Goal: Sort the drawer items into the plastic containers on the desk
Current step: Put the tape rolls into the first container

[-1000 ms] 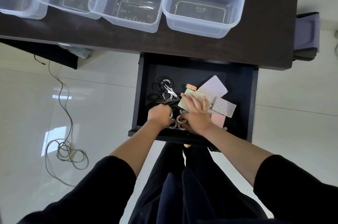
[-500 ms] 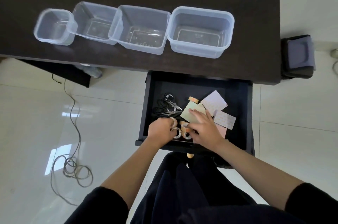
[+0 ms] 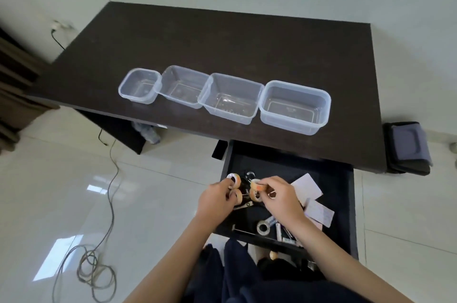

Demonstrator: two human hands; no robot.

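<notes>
Both hands hover above the open black drawer [image 3: 345, 206] under the desk's front edge. My left hand [image 3: 216, 200] grips small tape rolls [image 3: 235, 180], one up by the fingertips and one lower against the palm. My right hand [image 3: 280, 197] holds more tape rolls [image 3: 256, 190], stacked between thumb and fingers. In the drawer lie white cards [image 3: 308, 187], a paler card [image 3: 319, 212], a metal ring-ended tool [image 3: 263, 227], scissors partly hidden by the hands, and small pen-like items. Several clear plastic containers stand in a row on the dark desk [image 3: 222, 43]: smallest [image 3: 139, 85], then [image 3: 184, 86], [image 3: 231, 98] and the largest [image 3: 295, 107].
A grey cable coils on the white tiled floor [image 3: 96, 268] at the left. A dark bag or cushion [image 3: 408, 147] rests on the floor right of the desk. A wall socket with a plug [image 3: 58, 28] is behind the desk. My dark-trousered legs fill the bottom.
Both hands have lifted out of the drawer carrying tape rolls. The camera has tilted up, so the whole desk and wall now show.
</notes>
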